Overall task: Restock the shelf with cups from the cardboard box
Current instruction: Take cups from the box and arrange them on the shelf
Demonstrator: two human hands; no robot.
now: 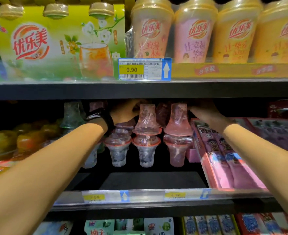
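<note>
Head view: the cups point(146, 139) stand on the shelf point(153, 180) in pairs, one upside down on another, rim to rim. The left hand point(124, 112) curls its fingers over the top of the middle cup point(145, 116). The right hand point(202, 111) is at the right cup point(178, 117), but the dark hides whether it clasps. The cups are of thin clear plastic, so probably light, slippery and easy to tip. I would hold them near the wide rims.

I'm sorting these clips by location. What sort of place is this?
Most likely a shop or supermarket aisle. A yellow price tag reading 9.90 is clipped to the shelf edge, rows of sealed drink cups stand above it, and stacked cups fill the shelf below.
</note>
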